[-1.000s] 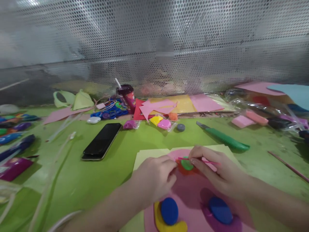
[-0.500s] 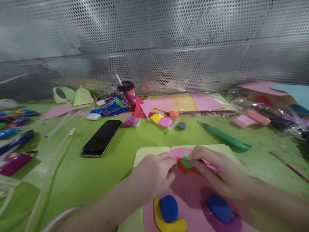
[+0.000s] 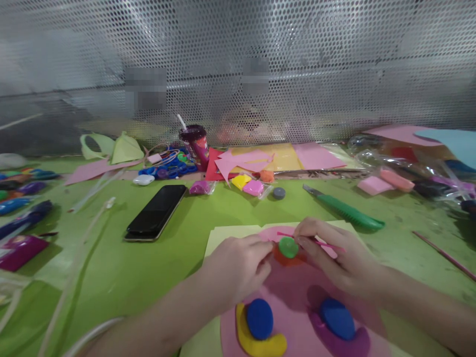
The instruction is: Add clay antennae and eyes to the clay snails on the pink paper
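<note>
My right hand (image 3: 334, 258) is closed in a pinch around a thin pink clay tool (image 3: 330, 245), whose tip reaches past the upper edge of a round green clay piece (image 3: 288, 247). That piece lies on orange-red clay (image 3: 288, 260) near the top of a pink paper shape (image 3: 290, 292). My left hand (image 3: 238, 265) is closed, its fingertips at the left edge of the orange clay; what they pinch, if anything, is hidden. Lower on the pink paper are two blue clay discs (image 3: 260, 319), one beside a yellow clay curve (image 3: 266, 345), the other against purple clay (image 3: 340, 342).
A green utility knife (image 3: 345, 210) lies beyond my right hand and a thin brush-like stick (image 3: 444, 255) at the right. A black phone (image 3: 156, 213) and a white cable (image 3: 76, 258) lie left. Behind stand a lidded cup (image 3: 195, 146) and a perforated metal panel (image 3: 238, 64).
The pink tool's tip has moved up from across the green clay to its upper edge, and my right hand has shifted slightly up. My left hand stays nearly still.
</note>
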Action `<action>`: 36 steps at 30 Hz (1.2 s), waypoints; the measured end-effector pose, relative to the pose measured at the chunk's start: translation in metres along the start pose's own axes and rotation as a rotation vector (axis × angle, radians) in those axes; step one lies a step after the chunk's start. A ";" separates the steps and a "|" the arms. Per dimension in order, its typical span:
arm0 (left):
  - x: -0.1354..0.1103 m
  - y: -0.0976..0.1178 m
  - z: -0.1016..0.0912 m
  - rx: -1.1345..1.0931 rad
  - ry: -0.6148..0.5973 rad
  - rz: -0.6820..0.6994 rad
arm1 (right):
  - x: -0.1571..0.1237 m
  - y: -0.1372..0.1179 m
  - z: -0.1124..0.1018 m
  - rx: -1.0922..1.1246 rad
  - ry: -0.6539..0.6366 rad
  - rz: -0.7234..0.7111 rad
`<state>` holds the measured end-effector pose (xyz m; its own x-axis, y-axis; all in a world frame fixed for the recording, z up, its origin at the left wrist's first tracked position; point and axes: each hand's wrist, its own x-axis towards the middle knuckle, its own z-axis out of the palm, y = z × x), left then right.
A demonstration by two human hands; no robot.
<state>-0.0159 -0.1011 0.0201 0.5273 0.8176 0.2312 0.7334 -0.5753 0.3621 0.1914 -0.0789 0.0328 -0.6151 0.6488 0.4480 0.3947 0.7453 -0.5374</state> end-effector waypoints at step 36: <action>0.000 0.005 -0.009 -0.319 0.047 -0.215 | -0.003 0.011 0.001 -0.119 0.257 -0.015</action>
<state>-0.0161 -0.1037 0.0295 0.3502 0.9232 0.1582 0.6509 -0.3613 0.6677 0.1972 -0.0731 0.0249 -0.4344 0.6438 0.6299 0.4737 0.7581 -0.4482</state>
